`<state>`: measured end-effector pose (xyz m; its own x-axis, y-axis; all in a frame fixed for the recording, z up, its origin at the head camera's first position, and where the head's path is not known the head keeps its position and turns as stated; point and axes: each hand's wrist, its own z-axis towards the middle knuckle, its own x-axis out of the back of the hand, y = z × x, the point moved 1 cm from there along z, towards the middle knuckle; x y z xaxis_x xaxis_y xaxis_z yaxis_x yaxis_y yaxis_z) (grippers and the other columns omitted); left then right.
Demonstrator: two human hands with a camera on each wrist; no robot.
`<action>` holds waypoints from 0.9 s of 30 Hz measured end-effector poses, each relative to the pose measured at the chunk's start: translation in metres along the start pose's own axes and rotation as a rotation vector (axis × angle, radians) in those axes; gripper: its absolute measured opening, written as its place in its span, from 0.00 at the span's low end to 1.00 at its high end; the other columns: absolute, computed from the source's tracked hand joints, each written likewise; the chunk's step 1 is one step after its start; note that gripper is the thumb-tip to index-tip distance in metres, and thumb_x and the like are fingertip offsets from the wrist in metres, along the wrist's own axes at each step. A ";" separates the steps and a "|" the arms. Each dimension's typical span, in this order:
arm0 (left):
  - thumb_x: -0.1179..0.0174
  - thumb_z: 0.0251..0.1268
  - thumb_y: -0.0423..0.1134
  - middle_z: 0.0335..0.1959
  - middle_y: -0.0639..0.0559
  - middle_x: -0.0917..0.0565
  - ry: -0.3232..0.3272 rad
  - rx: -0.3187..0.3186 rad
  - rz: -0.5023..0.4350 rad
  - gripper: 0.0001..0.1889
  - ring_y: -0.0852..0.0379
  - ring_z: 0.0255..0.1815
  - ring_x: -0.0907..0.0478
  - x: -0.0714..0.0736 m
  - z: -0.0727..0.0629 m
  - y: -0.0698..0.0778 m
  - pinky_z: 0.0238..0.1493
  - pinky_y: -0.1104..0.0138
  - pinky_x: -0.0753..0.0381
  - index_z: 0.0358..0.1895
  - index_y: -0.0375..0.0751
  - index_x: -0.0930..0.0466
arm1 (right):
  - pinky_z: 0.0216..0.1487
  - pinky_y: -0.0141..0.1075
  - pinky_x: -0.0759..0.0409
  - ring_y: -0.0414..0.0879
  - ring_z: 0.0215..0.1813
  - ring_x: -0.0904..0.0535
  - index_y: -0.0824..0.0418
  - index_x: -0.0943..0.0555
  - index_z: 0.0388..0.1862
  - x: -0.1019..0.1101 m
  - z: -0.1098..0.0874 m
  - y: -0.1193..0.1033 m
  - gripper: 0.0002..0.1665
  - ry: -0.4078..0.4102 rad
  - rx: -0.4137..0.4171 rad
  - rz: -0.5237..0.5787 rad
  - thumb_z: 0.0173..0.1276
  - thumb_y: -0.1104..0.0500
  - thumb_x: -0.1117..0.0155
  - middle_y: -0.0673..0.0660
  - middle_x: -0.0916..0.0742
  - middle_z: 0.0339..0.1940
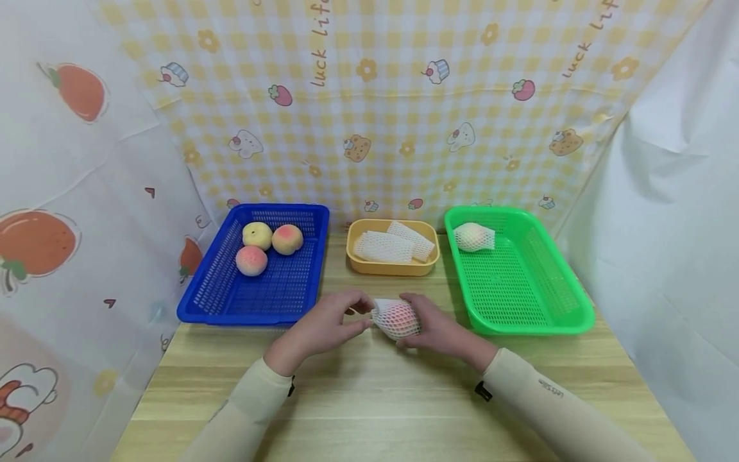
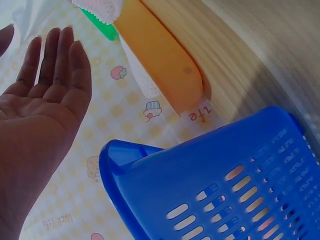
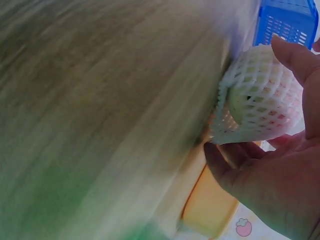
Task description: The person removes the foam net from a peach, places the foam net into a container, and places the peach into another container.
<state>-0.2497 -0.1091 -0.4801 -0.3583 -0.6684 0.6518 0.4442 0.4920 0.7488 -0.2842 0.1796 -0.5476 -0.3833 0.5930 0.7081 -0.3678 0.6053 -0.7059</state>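
Observation:
A pink peach in a white foam net (image 1: 397, 319) is held just above or on the table in front of me; I cannot tell whether it touches the wood. My right hand (image 1: 440, 328) grips it from the right, thumb and fingers round its sides. In the right wrist view the net's mesh (image 3: 262, 95) covers the peach, with a loose end sticking out. To the left of the net is my left hand (image 1: 329, 324). The left wrist view shows that hand's fingers (image 2: 54, 65) extended, with a gap between them and the net.
On the left, a blue basket (image 1: 260, 308) holds 3 bare peaches (image 1: 251, 260). Behind the hands, a yellow tray (image 1: 392, 268) contains several flat foam nets (image 1: 385, 247). A green basket (image 1: 502, 282) on the right holds one netted peach (image 1: 472, 237). A patterned curtain (image 1: 369, 128) hangs behind.

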 end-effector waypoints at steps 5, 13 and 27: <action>0.33 0.82 0.36 0.59 0.43 0.12 0.013 -0.013 0.005 0.12 0.48 0.59 0.15 -0.002 0.000 0.001 0.64 0.48 0.15 0.61 0.37 0.16 | 0.71 0.57 0.21 0.54 0.68 0.21 0.62 0.34 0.84 -0.003 0.002 0.001 0.59 0.000 0.012 0.045 0.62 0.49 0.11 0.61 0.21 0.71; 0.33 0.82 0.37 0.57 0.46 0.12 0.043 0.002 0.007 0.11 0.49 0.58 0.14 -0.004 0.000 -0.001 0.62 0.49 0.14 0.60 0.39 0.15 | 0.65 0.55 0.17 0.52 0.62 0.21 0.56 0.32 0.82 -0.003 -0.002 -0.002 0.55 0.021 0.027 0.039 0.60 0.53 0.12 0.58 0.25 0.63; 0.29 0.77 0.31 0.49 0.52 0.14 0.235 -0.036 -0.107 0.07 0.54 0.49 0.12 -0.010 0.001 -0.005 0.52 0.55 0.09 0.51 0.44 0.12 | 0.58 0.47 0.15 0.52 0.61 0.24 0.47 0.30 0.83 0.031 -0.016 -0.040 0.57 0.122 0.201 -0.004 0.56 0.61 0.11 0.58 0.27 0.63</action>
<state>-0.2490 -0.1043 -0.4899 -0.2062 -0.8287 0.5203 0.4449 0.3942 0.8042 -0.2680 0.1818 -0.4971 -0.2809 0.6575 0.6991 -0.5349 0.4976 -0.6829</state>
